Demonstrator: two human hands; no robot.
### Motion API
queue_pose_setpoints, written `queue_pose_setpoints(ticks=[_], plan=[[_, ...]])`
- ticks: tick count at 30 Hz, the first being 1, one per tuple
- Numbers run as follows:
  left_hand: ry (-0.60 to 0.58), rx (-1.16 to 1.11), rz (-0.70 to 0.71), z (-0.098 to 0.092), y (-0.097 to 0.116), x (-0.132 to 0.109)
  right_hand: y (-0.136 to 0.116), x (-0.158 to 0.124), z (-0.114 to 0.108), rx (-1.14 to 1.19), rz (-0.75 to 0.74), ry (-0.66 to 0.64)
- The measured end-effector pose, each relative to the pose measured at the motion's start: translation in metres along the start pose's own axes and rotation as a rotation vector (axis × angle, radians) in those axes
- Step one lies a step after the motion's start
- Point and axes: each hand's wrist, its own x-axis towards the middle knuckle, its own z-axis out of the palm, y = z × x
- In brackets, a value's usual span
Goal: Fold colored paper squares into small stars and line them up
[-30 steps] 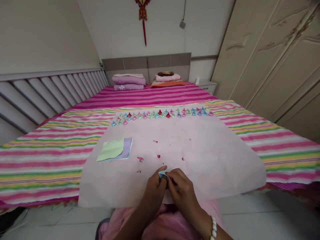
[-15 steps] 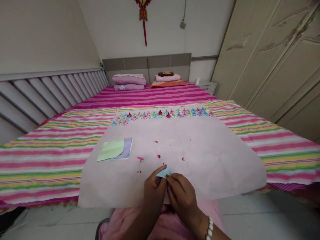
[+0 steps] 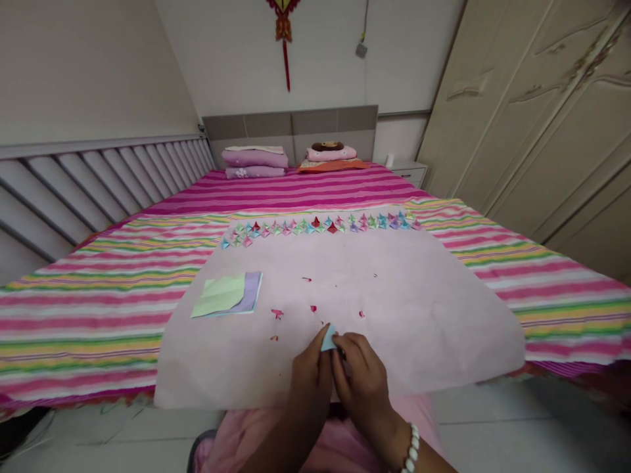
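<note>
A small piece of light blue paper [image 3: 328,338] is pinched between both my hands, above the near part of a pale pink sheet [image 3: 419,315]. My left hand [image 3: 311,368] grips its left edge, and my right hand [image 3: 361,371] has thumb and fingers closed on its right side. Part of the paper is hidden by the fingers. To the left lies a stack of paper squares [image 3: 224,295], light green over purple. Several folded paper pieces [image 3: 315,225] in many colours form rows along the far edge of the sheet.
Small red scraps [image 3: 277,314] are scattered just beyond my hands. The sheet lies on a bed with a striped cover [image 3: 93,309]. Folded bedding [image 3: 255,161] is stacked near the headboard, a slatted rail [image 3: 98,174] runs along the left, and a wardrobe [image 3: 532,131] stands at the right.
The blue paper shows smaller and narrower than before, turned more upright between the fingers. My left hand has moved slightly right, closer to my right hand.
</note>
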Motion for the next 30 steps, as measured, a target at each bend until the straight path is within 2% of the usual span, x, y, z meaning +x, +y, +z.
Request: queue_pose_setpoints(ticks=[2, 5, 11, 15, 21, 27, 30], plan=[[-0.013, 0.108, 0.029, -0.001, 0.0, 0.0, 0.0, 0.004, 0.0, 0.019, 0.056, -0.057], [-0.021, 0.246, -0.013, -0.001, 0.001, 0.001, 0.002, 0.008, 0.0, 0.077, 0.102, -0.114], [-0.025, 0.35, -0.045, 0.0, 0.004, 0.005, 0.005, 0.003, 0.003, 0.107, 0.131, -0.117], [-0.107, 0.428, -0.032, -0.003, 0.003, 0.005, 0.004, 0.004, 0.001, 0.165, 0.165, -0.081], [-0.124, 0.277, 0.042, -0.008, -0.001, 0.007, -0.002, 0.004, -0.002, 0.166, 0.07, -0.059], [-0.027, 0.379, 0.097, -0.008, -0.008, 0.005, -0.005, 0.0, 0.0, 0.096, 0.013, -0.022], [-0.033, 0.36, 0.084, -0.008, -0.008, 0.006, -0.004, -0.001, -0.001, 0.1, -0.01, -0.015]])
